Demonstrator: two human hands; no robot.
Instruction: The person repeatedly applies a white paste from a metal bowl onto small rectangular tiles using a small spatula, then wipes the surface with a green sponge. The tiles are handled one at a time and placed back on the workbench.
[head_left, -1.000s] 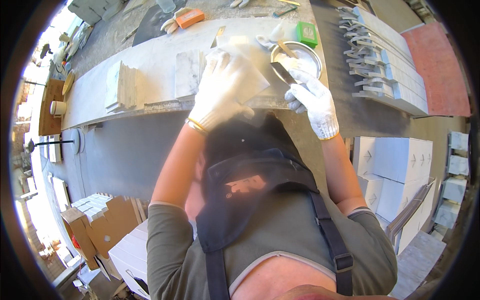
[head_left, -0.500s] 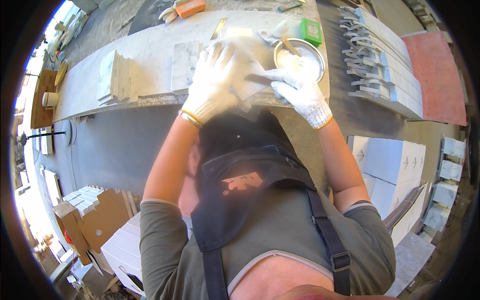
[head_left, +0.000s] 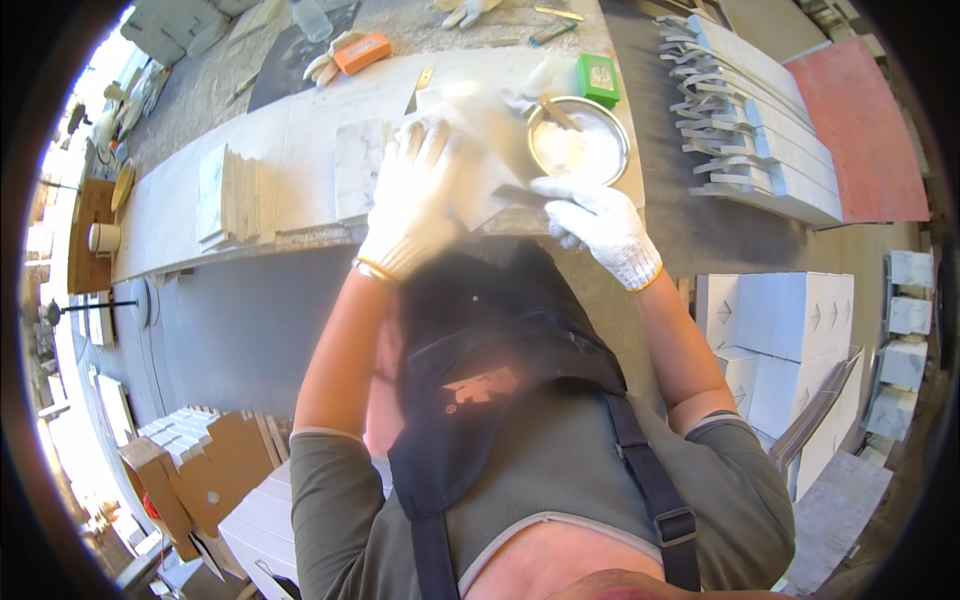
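Note:
My left hand [head_left: 408, 205], in a white knit glove, lies flat with its fingers stretched out over a pale marble tile [head_left: 487, 178]. Glare washes out much of that tile and part of the glove. In my right hand [head_left: 605, 228], also gloved, is a scraper [head_left: 518, 196]; its dark flat blade points left and meets the tile's right edge. Just beyond this hand stands a round metal tin [head_left: 622, 165] of white paste, with a wooden stick [head_left: 560, 112] leaning in it. Left of my left hand is a grey-veined marble tile [head_left: 358, 165].
Several marble tiles [head_left: 225, 195] stand upright on the bench's left. A green box [head_left: 598, 80] sits behind the tin, an orange box [head_left: 362, 53] beside a glove [head_left: 322, 69] farther back. Strapped slabs [head_left: 765, 130] are at right, white cartons [head_left: 790, 320] below them.
The view has shifted, showing more of the bench's far side. My right hand and the scraper have drawn slightly toward me, away from the tin. My left hand stays over the tile.

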